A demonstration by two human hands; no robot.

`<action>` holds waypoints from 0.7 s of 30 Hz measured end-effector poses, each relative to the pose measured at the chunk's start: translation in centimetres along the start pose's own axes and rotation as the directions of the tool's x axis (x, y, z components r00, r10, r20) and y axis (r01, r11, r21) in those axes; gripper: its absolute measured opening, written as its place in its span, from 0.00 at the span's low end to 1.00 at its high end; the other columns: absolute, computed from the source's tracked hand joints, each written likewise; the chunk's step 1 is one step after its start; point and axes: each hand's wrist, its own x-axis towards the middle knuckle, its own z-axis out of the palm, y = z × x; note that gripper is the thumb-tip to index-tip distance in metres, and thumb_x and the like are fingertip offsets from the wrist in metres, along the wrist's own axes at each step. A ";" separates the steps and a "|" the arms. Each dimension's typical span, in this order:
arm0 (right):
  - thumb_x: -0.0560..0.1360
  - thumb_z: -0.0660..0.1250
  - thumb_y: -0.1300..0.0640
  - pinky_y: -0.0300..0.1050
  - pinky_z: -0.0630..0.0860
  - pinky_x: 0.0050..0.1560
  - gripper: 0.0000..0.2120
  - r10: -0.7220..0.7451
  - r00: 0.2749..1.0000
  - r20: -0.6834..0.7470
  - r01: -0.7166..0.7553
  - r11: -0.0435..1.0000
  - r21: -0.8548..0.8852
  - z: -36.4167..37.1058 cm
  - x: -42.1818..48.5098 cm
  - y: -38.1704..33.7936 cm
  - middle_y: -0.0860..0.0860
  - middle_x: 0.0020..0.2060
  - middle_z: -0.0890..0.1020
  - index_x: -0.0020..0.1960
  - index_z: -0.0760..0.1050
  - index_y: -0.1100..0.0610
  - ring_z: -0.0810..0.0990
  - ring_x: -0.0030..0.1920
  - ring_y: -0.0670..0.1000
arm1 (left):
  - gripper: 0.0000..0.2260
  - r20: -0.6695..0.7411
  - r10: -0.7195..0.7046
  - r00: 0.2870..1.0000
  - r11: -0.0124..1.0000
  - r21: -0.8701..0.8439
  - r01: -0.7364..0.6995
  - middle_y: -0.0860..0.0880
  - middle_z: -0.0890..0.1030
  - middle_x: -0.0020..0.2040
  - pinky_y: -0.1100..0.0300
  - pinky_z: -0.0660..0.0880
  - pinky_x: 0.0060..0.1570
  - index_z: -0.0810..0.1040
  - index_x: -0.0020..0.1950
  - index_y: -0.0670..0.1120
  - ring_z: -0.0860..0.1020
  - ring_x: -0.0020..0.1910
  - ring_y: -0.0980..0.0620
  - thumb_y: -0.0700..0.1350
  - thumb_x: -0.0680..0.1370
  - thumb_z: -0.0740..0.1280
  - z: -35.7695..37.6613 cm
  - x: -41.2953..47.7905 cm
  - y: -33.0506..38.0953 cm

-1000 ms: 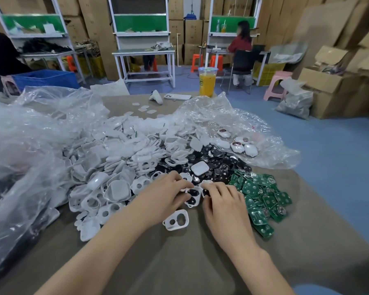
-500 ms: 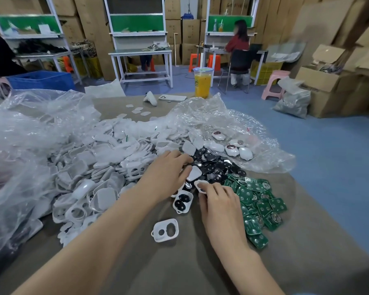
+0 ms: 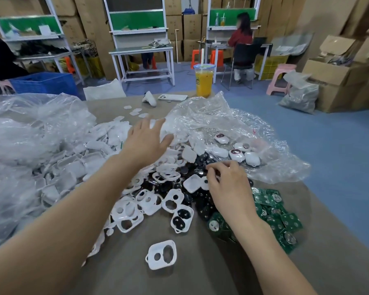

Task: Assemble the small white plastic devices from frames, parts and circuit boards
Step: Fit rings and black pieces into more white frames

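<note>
A big heap of white plastic frames and shells (image 3: 77, 165) covers the table's left and middle. My left hand (image 3: 146, 139) reaches far over it with fingers spread, holding nothing. My right hand (image 3: 228, 184) hovers over the black round parts (image 3: 198, 165), its fingers curled; whether they pinch a part I cannot tell. Green circuit boards (image 3: 279, 218) lie to its right. A white frame with black parts fitted (image 3: 182, 218) lies below the pile. An empty white frame (image 3: 162, 254) lies alone nearest me. Several finished devices (image 3: 235, 154) rest on clear plastic.
Crumpled clear plastic bags (image 3: 19, 141) spread over the table's left and back right. At the far table edge stand a cup of orange drink (image 3: 203, 80), a white phone (image 3: 172, 97) and a white object (image 3: 149, 99). A person sits at a bench behind.
My left hand left the frame with black parts and stretched forward over the white heap, fingers spreading. My right hand moved up over the black parts. The fitted frame now lies on the table.
</note>
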 end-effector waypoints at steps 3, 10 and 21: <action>0.83 0.57 0.51 0.52 0.68 0.67 0.17 -0.029 0.999 0.037 0.030 0.999 -0.019 0.9 1.7 -0.9 0.52 0.66 0.74 0.69 0.74 0.51 0.70 0.67 0.55 | 0.31 0.207 -0.036 0.978 0.999 -0.006 0.038 0.42 0.57 0.82 0.42 0.54 0.78 0.55 0.82 0.51 0.55 0.80 0.40 0.65 0.83 0.50 1.0 0.7 -1.7; 0.83 0.56 0.51 0.55 0.67 0.68 0.23 -0.083 0.973 0.215 0.105 0.990 -0.094 4.4 5.8 -4.5 0.57 0.71 0.70 0.77 0.62 0.54 0.69 0.69 0.60 | 0.23 0.177 0.113 0.978 0.993 -0.049 -0.106 0.47 0.74 0.69 0.47 0.70 0.64 0.69 0.75 0.50 0.69 0.67 0.46 0.61 0.84 0.54 0.7 -1.3 -4.4; 0.82 0.63 0.55 0.50 0.71 0.59 0.16 -0.129 0.982 0.141 0.146 0.982 -0.118 6.3 6.3 -4.2 0.56 0.64 0.72 0.69 0.72 0.55 0.72 0.60 0.58 | 0.17 0.079 0.064 0.995 0.987 -0.153 -0.051 0.48 0.76 0.58 0.45 0.73 0.58 0.76 0.61 0.48 0.72 0.57 0.47 0.59 0.81 0.62 0.0 -1.5 -6.8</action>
